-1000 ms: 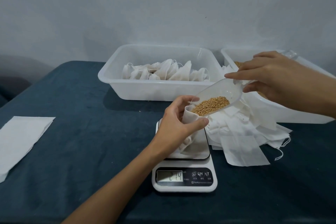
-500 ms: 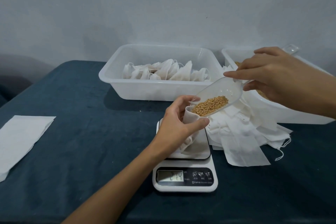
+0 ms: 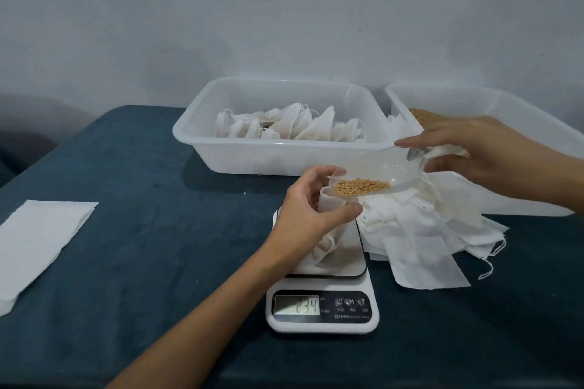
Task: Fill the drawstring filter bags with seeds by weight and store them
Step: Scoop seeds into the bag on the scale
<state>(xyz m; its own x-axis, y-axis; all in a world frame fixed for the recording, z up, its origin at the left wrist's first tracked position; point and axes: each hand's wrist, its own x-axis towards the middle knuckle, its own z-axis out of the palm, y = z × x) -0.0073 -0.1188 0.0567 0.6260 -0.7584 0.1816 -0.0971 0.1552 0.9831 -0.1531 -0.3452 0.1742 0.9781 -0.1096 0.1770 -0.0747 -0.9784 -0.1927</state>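
Note:
My left hand [image 3: 311, 208] grips the open mouth of a white filter bag [image 3: 328, 246] that stands on the white digital scale [image 3: 322, 309], whose display reads 234. My right hand [image 3: 474, 155] holds a clear plastic scoop [image 3: 379, 174] by its handle, tilted with its lip over the bag's mouth. Golden seeds [image 3: 360, 186] lie at the scoop's front end. More seeds [image 3: 423, 117] fill the white tub on the right [image 3: 518, 104].
A white tub [image 3: 196, 133] behind the scale holds several filled, tied bags [image 3: 294, 126]. A pile of flat empty bags [image 3: 423, 230] with loose strings lies right of the scale. A folded white cloth [image 3: 41, 243] lies at the left on the dark blue table.
The scoop has tipped lower toward the bag and its seeds have slid to the lip. The scale reading rose from 214 to 234. My right hand dropped a little.

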